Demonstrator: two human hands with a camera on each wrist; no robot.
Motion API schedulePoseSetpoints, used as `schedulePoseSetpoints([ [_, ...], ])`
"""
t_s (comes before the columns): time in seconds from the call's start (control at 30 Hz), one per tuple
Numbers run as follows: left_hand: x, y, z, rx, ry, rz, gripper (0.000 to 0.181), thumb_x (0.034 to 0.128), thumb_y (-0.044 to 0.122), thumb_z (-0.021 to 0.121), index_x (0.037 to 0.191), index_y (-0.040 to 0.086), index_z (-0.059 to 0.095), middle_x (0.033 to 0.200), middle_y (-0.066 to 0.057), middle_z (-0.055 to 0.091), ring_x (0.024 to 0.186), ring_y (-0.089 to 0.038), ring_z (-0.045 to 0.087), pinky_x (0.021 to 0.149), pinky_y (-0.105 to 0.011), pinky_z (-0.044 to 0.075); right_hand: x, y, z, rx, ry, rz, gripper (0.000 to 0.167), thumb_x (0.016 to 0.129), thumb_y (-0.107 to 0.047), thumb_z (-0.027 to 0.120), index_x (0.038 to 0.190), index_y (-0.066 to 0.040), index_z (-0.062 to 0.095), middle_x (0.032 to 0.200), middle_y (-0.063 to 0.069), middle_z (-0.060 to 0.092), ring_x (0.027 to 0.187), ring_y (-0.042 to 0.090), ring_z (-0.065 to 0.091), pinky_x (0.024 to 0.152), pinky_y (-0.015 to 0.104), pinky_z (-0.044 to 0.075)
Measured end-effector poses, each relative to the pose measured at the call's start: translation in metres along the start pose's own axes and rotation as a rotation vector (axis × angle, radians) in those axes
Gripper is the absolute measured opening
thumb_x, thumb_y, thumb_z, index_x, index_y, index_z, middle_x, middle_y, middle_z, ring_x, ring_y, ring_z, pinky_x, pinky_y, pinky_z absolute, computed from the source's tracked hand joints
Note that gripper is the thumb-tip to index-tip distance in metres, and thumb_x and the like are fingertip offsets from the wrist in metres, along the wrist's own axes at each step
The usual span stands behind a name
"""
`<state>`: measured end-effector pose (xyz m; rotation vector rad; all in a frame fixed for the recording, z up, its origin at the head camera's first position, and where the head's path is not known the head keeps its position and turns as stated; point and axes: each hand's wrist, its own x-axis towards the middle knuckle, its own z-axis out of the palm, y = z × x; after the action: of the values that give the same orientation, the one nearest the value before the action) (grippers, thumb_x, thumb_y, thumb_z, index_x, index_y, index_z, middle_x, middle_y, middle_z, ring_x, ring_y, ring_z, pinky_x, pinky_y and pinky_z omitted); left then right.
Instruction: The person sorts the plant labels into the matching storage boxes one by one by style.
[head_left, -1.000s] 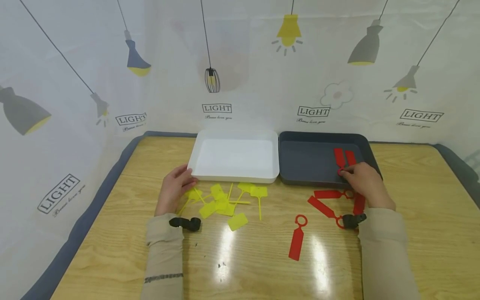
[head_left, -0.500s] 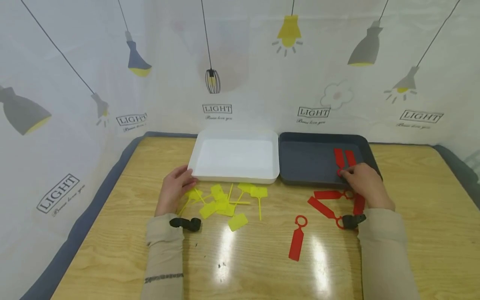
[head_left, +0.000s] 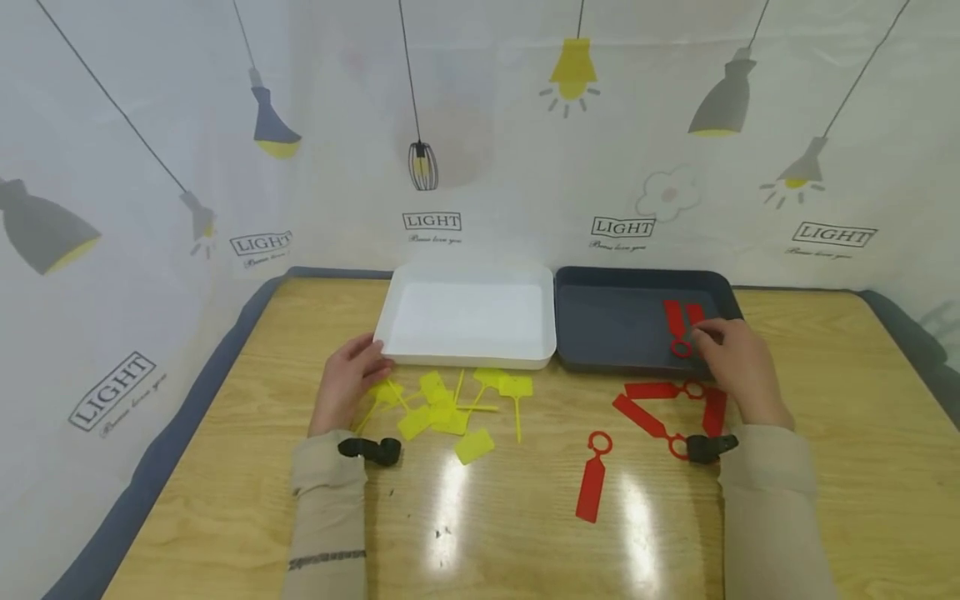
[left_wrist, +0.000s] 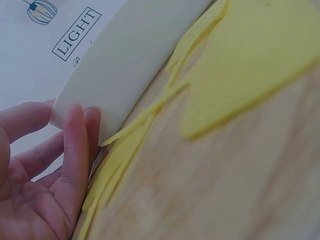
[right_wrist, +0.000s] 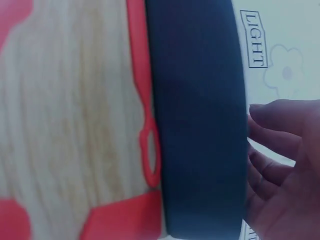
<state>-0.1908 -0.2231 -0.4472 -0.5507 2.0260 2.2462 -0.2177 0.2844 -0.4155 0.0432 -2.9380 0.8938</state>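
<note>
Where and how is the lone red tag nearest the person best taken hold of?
Probably grip the red tag by its strip, the right hand coming from above and pinching both long edges. It lies flat on the table, and no other tag touches it, leaving either edge free.

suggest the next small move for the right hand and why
Probably move the right hand to the loose red tag by the front of the dark tray: two red tags already lie inside, and the hand appears to hold none.
</note>
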Motion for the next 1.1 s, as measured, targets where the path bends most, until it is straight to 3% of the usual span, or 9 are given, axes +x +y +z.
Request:
schedulePoseSetpoints([
  [0.2,0.0,0.002,-0.001,0.002,-0.009,-0.003,0.055,0.0871,0.03,0.058,0.134,0.01,0.038,0.111,-0.015,0.054,0.098,-0.025,0.056,0.085,-0.032,0.047,-0.005,-0.012,-0.005,0.016,0.091,-0.018,0.037,0.094,-0.028,0.044,0.111,0.002,0.058,0.103,0.022,0.047,0.091,0.035,0.045,0.069,0.049,0.038],
  [0.7,0.0,0.0,-0.001,-0.003,0.007,-0.018,0.054,0.0871,0.03,0.058,0.134,0.011,0.038,0.112,-0.015,0.053,0.096,-0.023,0.057,0.084,-0.031,0.048,-0.017,-0.045,-0.021,0.007,0.2,-0.074,0.033,0.093,-0.03,0.045,0.111,-0.006,0.059,0.101,0.015,0.049,0.084,0.028,0.046,0.067,0.043,0.037],
  [1.1,-0.001,0.001,-0.001,-0.017,-0.006,-0.008,0.055,0.0863,0.029,0.059,0.134,0.011,0.039,0.113,-0.015,0.053,0.098,-0.025,0.056,0.085,-0.031,0.047,-0.026,-0.065,-0.022,-0.031,0.139,-0.163,0.03,0.091,-0.025,0.051,0.113,-0.005,0.058,0.097,0.012,0.053,0.082,0.026,0.051,0.065,0.04,0.041],
])
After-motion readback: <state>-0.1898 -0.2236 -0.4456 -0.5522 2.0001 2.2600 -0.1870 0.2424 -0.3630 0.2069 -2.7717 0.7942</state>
